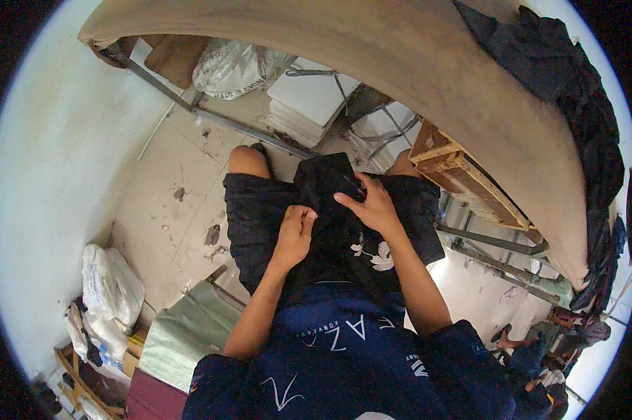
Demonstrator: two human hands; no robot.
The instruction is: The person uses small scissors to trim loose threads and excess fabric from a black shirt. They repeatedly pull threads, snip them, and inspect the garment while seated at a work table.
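A piece of black cloth (327, 173) lies over my lap, dark against my black shorts (258, 215), so its lower outline is hard to make out. My left hand (295, 233) has thumb and fingertips pinched together at the cloth's left side, seemingly on its edge. On the other side, my right hand (376, 207) rests over the cloth with thumb and forefinger apart. Something thin and small may sit between those fingers, too dark to identify. White flower motifs (381, 257) show on the black fabric beside my right wrist.
A cloth-covered table (400, 68) curves ahead, with black fabric (546, 58) heaped on its right. Beneath it are stacked white sheets (313, 97), a plastic bag (232, 68) and a wooden drawer (468, 178). White bags (111, 283) stand left. Another person (531, 357) sits at right.
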